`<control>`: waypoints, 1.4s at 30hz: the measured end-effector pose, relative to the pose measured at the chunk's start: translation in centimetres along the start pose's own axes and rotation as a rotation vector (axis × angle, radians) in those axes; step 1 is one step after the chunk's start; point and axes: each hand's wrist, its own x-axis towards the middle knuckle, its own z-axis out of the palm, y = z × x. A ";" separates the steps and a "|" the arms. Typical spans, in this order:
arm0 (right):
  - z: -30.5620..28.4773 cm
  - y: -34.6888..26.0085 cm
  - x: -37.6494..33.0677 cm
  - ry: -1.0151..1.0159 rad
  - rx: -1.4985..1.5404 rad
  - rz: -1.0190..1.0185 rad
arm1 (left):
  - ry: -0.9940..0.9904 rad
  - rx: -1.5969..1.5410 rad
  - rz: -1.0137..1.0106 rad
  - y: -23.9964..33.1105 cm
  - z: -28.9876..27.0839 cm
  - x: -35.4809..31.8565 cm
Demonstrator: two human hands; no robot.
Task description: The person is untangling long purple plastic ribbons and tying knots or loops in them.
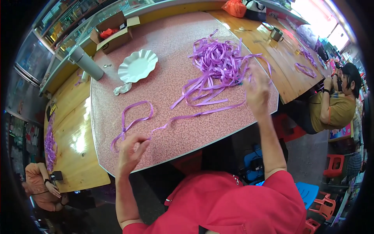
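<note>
Left hand (130,153), lower left of centre, is half-curled; the right hand (257,91), right of centre, is blurred; I can't tell whether either grips. On the pink table (171,87), the heap (220,58) sits upper right, probably for easy reach. One purple ribbon (199,114) spans mid-frame, its long axis rising rightward toward the right hand, seemingly laid out for handling.

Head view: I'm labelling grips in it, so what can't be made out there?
In the head view:
Right hand: blur hides whether its fingers hold the ribbon strand.
Left hand: its own bent fingers hide whether they pinch the strand.
Purple ribbon pile: overlapping loops hide how many pieces there are.
Red item in the cardboard box: the box wall hides its lower part.
</note>
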 end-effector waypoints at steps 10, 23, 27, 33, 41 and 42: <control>0.2 -18.6 -3.0 -0.820 1.325 0.128 | -0.163 -0.306 0.113 4.1 2.7 2.2; 0.5 -18.7 -3.3 -0.681 1.084 -0.005 | -0.301 -0.687 -0.252 2.8 1.6 0.5; 0.5 -18.7 -3.3 -0.645 1.069 0.031 | -0.009 -0.457 -0.015 3.7 2.5 0.8; 0.8 -18.5 -3.6 -0.569 1.065 0.023 | 0.104 -0.022 0.324 3.8 3.5 1.0; 0.2 -18.1 -2.6 -0.615 1.077 0.074 | 0.167 0.250 0.384 3.6 4.0 0.8; 0.0 -17.8 -2.3 -0.636 1.082 0.100 | 0.136 0.118 0.276 2.8 4.0 0.5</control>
